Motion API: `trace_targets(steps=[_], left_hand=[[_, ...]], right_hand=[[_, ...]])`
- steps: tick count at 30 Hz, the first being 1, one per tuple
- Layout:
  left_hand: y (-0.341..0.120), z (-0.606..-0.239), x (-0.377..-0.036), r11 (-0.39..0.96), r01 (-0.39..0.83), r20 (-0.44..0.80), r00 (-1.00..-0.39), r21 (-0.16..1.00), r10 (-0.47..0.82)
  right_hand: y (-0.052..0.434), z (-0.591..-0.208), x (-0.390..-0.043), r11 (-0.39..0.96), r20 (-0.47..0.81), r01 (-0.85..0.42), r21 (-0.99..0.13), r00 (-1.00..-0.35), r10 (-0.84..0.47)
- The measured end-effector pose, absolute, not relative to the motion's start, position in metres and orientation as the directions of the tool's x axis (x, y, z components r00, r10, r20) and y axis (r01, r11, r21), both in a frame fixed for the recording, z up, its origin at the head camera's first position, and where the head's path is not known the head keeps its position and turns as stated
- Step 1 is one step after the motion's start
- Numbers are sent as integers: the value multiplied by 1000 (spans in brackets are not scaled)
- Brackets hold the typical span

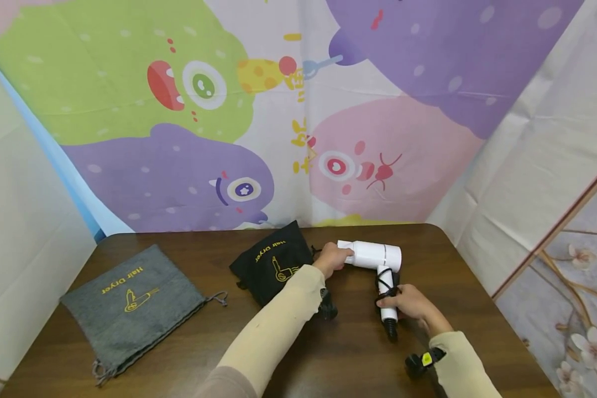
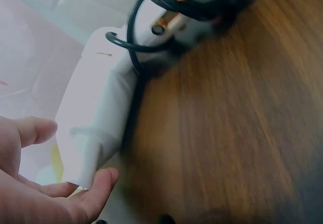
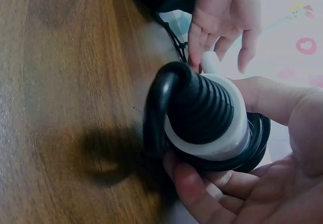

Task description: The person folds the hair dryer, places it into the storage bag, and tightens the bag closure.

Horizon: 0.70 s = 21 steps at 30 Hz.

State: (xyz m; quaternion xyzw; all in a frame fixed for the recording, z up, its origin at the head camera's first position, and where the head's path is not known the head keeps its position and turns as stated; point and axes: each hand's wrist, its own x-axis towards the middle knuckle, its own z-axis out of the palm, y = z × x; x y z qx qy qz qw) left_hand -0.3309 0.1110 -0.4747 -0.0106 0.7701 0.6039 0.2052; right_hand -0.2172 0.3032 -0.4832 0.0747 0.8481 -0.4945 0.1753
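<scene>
A white hair dryer (image 1: 373, 255) is held over the right part of the table, its barrel level and its nozzle to the left. My right hand (image 1: 414, 303) grips the handle, where the black cord (image 3: 260, 143) is wound round it. The ribbed black cord sleeve (image 3: 204, 108) sticks out at the handle's end. Around the nozzle is my left hand (image 1: 332, 258); in the left wrist view its fingertips (image 2: 107, 177) reach under the nozzle tip, while the thumb stands beside the barrel without a clear pinch.
A black drawstring pouch (image 1: 258, 257) printed "Hair Dryer" lies just left of my left hand. Further left, a larger grey drawstring pouch (image 1: 139, 309) lies flat on the brown wooden table (image 1: 348, 359). A cartoon-printed cloth (image 1: 288, 166) hangs behind the table's far edge.
</scene>
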Motion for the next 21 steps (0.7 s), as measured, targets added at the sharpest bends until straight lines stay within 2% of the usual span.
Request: trace_targets(steps=[8, 16, 21], left_hand=[[112, -464, -330, 191, -319, -360, -898, 928, 254], [109, -466, -327, 106, -327, -343, -911, 939, 230], [108, -462, -328, 59, -310, -316, -925, 949, 211]], right_hand=[[301, -480, -213, 512, -363, 311, -801, -932, -2], [301, -477, -211, 563, -364, 304, -768, -931, 6], [301, -475, -208, 528, -345, 285, -800, -938, -15]])
